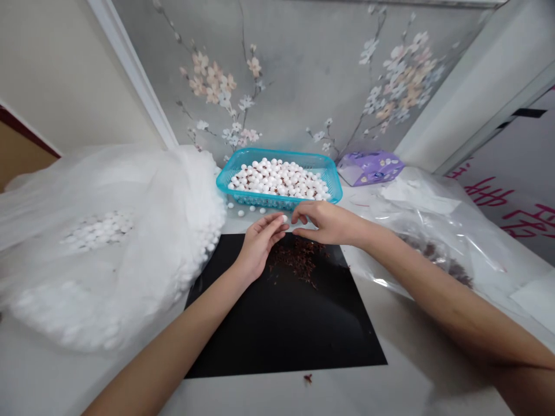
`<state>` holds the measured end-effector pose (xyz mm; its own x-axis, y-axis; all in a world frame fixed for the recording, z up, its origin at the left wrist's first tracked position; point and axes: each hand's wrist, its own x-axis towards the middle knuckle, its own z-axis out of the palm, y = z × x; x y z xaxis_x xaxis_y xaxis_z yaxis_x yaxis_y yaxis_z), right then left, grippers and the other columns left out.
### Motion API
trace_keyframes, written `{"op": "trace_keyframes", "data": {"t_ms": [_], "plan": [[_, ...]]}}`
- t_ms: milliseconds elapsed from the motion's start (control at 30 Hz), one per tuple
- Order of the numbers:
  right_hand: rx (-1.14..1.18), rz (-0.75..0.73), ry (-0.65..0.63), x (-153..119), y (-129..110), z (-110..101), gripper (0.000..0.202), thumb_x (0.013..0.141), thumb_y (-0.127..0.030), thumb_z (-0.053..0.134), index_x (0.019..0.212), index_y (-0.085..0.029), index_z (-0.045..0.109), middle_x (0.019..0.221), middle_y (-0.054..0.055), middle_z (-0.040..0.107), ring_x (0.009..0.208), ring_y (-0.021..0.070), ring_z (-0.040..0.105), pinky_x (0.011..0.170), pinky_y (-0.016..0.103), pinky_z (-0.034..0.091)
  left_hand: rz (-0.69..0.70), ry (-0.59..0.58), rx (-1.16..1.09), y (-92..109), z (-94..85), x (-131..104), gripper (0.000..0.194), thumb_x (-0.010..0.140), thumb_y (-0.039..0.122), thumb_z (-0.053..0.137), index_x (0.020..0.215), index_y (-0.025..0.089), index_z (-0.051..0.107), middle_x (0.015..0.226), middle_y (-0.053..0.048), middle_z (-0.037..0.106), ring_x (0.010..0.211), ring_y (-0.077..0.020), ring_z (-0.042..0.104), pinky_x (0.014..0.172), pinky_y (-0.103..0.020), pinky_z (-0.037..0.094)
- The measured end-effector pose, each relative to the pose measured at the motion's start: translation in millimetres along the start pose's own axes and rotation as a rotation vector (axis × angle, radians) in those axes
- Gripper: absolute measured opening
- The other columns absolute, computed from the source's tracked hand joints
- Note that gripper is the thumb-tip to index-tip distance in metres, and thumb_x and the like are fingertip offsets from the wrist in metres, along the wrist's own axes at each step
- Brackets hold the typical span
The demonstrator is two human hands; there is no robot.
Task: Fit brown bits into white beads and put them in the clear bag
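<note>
Between the thumb and fingers of my left hand (263, 240) is a small white ball (285, 219). My right hand (325, 223) is just to the right of it, fingers curved and thumb apart, with nothing visible between them. Below both hands, a loose pile of small dark reddish-brown pieces (299, 263) is spread on a black sheet (281, 335). Behind the hands stands a blue plastic basket (277, 201) filled with white balls (277, 176), some with brown bits among them.
A large translucent bag (143, 277) of white balls takes up the left side. Several loose balls (252, 208) lie before the basket. To the right are a purple tissue pack (372, 167) and a clear plastic bag (433, 248) with dark brown contents. A floral panel (299, 75) stands behind.
</note>
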<state>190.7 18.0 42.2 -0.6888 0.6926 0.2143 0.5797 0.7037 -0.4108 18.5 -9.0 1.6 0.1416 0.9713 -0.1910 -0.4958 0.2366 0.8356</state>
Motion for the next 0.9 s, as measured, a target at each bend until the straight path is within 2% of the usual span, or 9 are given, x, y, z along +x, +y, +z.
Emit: {"op": "trace_keyframes", "data": {"t_ms": [133,267,367,500,633,900], "plan": [[-0.066,0.035,-0.114,0,0,7,0.012,0.073,-0.021,0.059,0.083,-0.014,0.062,0.072,0.003,0.056,0.065,0.0134,0.050,0.060,0.023,0.036,0.009,0.019,-0.058,0,-0.4,1,0.013,0.067,0.017,0.070,0.080,0.016,0.067,0.075,0.002,0.064,0.072,-0.0070,0.061,0.065,-0.016,0.047],[-0.039,0.059,-0.200,2,-4,13,0.011,0.070,-0.010,0.054,0.075,-0.014,0.064,0.068,0.002,0.058,0.060,0.0115,0.049,0.056,0.021,0.034,0.001,0.012,-0.071,0,-0.2,1,0.013,0.067,0.014,0.069,0.080,0.015,0.067,0.074,0.002,0.064,0.071,-0.0065,0.061,0.066,-0.015,0.047],[-0.036,0.078,-0.213,2,-5,14,0.013,0.071,-0.009,0.051,0.073,-0.014,0.063,0.068,0.002,0.059,0.058,0.0107,0.048,0.055,0.021,0.033,-0.009,0.013,-0.089,1,0.0,1,0.013,0.067,0.012,0.069,0.080,0.014,0.068,0.074,0.001,0.065,0.070,-0.0060,0.060,0.068,-0.015,0.047],[-0.091,0.153,-0.183,2,-6,14,0.007,0.072,-0.017,0.057,0.077,-0.014,0.062,0.069,0.003,0.059,0.060,0.0115,0.048,0.055,0.021,0.032,-0.012,0.012,-0.106,1,0.1,1,0.013,0.067,0.012,0.068,0.080,0.014,0.068,0.072,0.001,0.064,0.069,-0.0056,0.060,0.067,-0.015,0.047],[-0.125,0.224,-0.234,1,-8,13,0.009,0.074,-0.022,0.057,0.071,-0.015,0.062,0.062,0.001,0.057,0.053,0.0099,0.043,0.050,0.021,0.029,-0.011,0.016,-0.114,1,-0.3,1,0.014,0.067,0.013,0.069,0.080,0.014,0.068,0.072,0.002,0.063,0.068,-0.0050,0.059,0.065,-0.015,0.047],[-0.075,0.168,-0.306,-4,-5,6,0.012,0.069,-0.014,0.055,0.077,-0.016,0.063,0.069,0.002,0.062,0.059,0.0109,0.050,0.053,0.020,0.033,0.001,0.005,-0.108,0,-1.9,1,0.015,0.066,0.016,0.070,0.081,0.015,0.067,0.075,0.002,0.063,0.069,-0.0056,0.059,0.067,-0.017,0.047]]}}
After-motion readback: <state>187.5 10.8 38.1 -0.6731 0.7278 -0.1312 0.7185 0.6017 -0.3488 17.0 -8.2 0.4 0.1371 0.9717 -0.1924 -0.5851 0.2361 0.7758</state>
